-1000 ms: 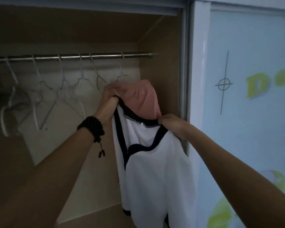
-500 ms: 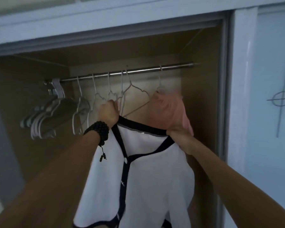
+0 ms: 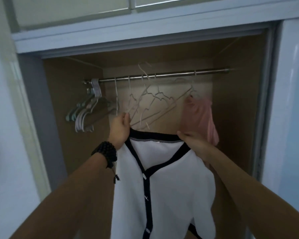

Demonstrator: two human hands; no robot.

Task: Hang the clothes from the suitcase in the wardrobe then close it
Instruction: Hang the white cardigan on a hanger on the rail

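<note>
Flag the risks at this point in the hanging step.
1. The left hand grips both the white cardigan collar and a wire hanger that sits tangled among the others; pulling it may drag neighbours off the rail.
2. The right hand holds the collar right beside the pink garment, which could get knocked off its hanger.
</note>
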